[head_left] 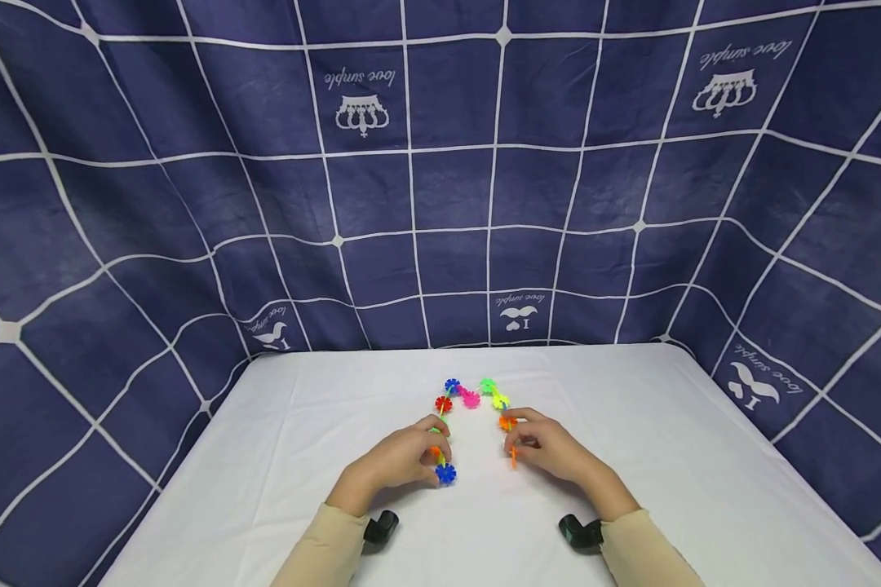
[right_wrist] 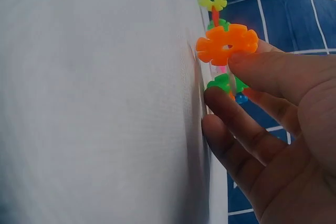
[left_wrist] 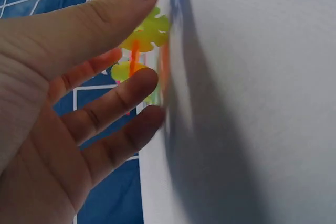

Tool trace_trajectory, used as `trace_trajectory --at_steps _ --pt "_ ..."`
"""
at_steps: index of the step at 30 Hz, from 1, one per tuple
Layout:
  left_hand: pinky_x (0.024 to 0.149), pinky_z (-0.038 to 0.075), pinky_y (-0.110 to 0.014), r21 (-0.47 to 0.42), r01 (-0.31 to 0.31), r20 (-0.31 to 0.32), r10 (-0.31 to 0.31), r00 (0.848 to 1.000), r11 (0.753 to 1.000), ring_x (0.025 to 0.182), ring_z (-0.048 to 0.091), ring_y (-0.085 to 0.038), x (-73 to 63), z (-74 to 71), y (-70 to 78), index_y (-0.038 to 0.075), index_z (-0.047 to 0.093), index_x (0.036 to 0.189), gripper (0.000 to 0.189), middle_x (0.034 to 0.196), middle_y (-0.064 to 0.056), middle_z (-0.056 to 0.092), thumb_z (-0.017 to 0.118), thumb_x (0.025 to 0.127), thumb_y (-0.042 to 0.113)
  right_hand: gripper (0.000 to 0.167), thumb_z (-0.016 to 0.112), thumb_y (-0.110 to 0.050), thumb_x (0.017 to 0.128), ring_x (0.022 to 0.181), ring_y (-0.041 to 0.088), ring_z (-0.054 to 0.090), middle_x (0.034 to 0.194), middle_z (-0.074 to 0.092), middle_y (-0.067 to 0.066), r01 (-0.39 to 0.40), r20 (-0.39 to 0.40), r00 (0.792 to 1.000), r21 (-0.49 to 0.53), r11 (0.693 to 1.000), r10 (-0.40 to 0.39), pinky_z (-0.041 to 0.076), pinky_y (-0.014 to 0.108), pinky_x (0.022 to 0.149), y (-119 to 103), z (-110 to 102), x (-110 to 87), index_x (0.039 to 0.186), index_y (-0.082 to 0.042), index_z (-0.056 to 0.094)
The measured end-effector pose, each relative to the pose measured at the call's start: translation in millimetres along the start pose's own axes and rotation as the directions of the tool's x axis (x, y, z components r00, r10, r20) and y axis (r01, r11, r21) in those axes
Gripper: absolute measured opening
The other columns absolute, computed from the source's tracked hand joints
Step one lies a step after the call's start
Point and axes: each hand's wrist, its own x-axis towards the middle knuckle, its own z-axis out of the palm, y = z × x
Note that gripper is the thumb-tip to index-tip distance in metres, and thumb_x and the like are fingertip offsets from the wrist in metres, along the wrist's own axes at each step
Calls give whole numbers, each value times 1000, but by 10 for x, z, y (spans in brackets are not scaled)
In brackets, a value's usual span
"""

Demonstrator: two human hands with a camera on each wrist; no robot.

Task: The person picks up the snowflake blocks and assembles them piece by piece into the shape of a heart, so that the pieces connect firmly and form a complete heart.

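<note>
A chain of interlocking plastic snowflake discs, with a pink disc (head_left: 471,399) at its far bend, lies in an arch on the white table. My left hand (head_left: 405,456) grips the left leg of the chain, its thumb beside the blue end disc (head_left: 446,474). A yellow disc (left_wrist: 152,31) shows by that thumb in the left wrist view. On the other leg, my right hand (head_left: 551,447) pinches the chain near its end. The right wrist view has the thumb against an orange disc (right_wrist: 228,44), with the fingers behind; a green disc (right_wrist: 223,82) is partly hidden by them.
White cloth covers the table (head_left: 264,456). A dark blue curtain (head_left: 448,187) with white grid lines hangs behind it and along both sides. Black wrist mounts (head_left: 380,528) sit at both sleeves, close over the table's near part.
</note>
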Motion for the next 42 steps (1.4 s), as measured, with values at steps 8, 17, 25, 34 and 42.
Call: trace_trajectory --at_steps 8,17,25,34,42 --pt "70 44 -17 22 15 -21 -15 1000 1000 76 52 -2 67 54 88 27 68 98 30 100 14 60 87 76 27 18 72 -3 87 109 26 63 139 57 13 61 18 998 34 998 -62 54 27 83 -41 -12 24 90 -21 72" --pt "71 46 -18 -3 61 8 -61 998 998 76 52 1 114 130 161 27 69 103 28 93 16 62 84 80 29 12 73 -8 89 130 35 54 139 57 12 44 72 996 73 996 -49 55 39 99 -87 23 36 93 -20 72" --pt "73 49 -16 -67 27 37 -25 999 997 77 55 4 111 166 165 23 74 99 18 100 15 64 82 83 23 11 73 -11 90 125 31 57 136 59 9 61 75 995 37 997 -64 55 31 95 -80 63 26 93 -21 72" --pt "75 50 -16 -140 -8 -21 6 1000 990 80 57 -1 147 229 186 21 73 94 15 95 13 65 82 82 20 11 74 -10 89 122 32 58 131 60 11 90 39 995 74 993 -93 57 29 91 -118 140 35 92 -20 72" --pt "76 49 -17 -131 -5 -72 -5 997 991 82 57 0 188 290 226 22 76 89 12 92 14 67 84 81 21 12 76 -12 87 116 28 60 126 62 10 78 -9 997 82 994 -77 58 27 87 -161 211 59 92 -21 72"
